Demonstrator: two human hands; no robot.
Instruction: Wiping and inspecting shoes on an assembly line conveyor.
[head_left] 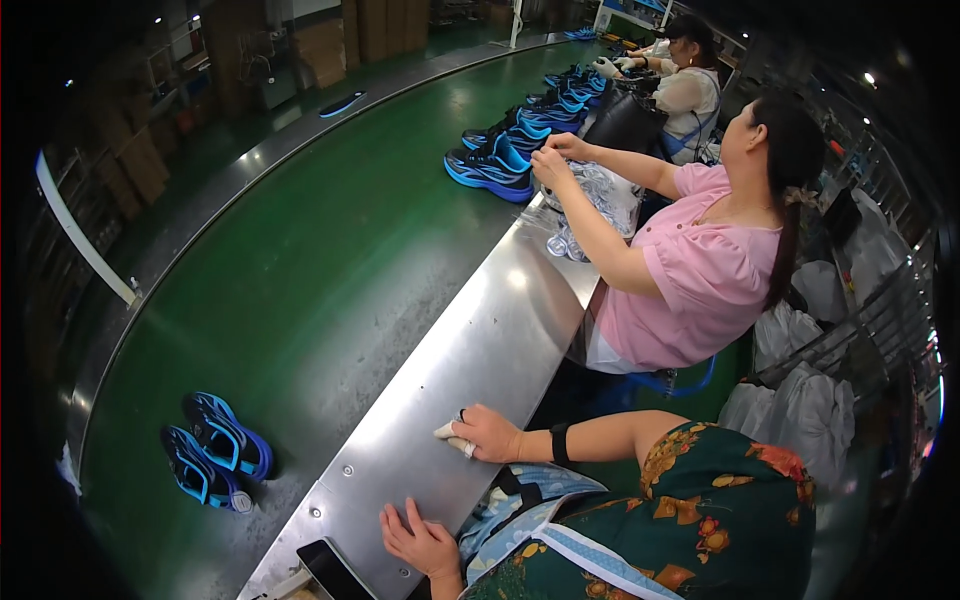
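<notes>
My left hand (pixel 418 541) rests on the bare metal worktop (pixel 425 400), its fingers spread. Farther along the same surface lies my right hand (pixel 487 434), with white covers on two fingers that point outward and a black band at the wrist. I see nothing held in either hand. A dark phone (pixel 335 571) is at the worktop's near end, just beside my left hand. Across from my hands, on the green belt (pixel 290 270), a pair of black and blue sneakers (pixel 215 450) stands side by side, apart from both hands.
A co-worker in a pink top (pixel 690 265) works with both hands beside several blue sneakers (pixel 490 170) and a pile of clear plastic (pixel 600 200). Another person in white (pixel 690 95) sits beyond. A single insole-like blue piece (pixel 342 104) lies on the belt's far metal rim.
</notes>
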